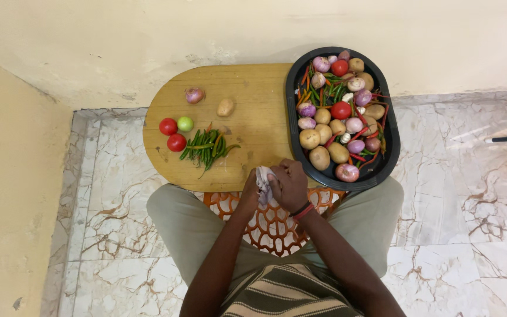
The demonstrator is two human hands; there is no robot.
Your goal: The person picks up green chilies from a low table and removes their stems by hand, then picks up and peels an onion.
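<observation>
Both hands clasp a garlic bulb at the board's near edge.
Left hand [250,192] and right hand [289,185] close together on the garlic bulb [263,181] (papery, pale mauve-white) over the smooth rounded wooden board [253,117].

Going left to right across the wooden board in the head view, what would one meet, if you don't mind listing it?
Red tomatoes → green tomato → green chillies → lone potato → hands with a pale bulb → black tray of vegetables.

Tray [293,117] right on board [253,117], chillies [205,148] left, tomatoes [171,134] beside
</observation>
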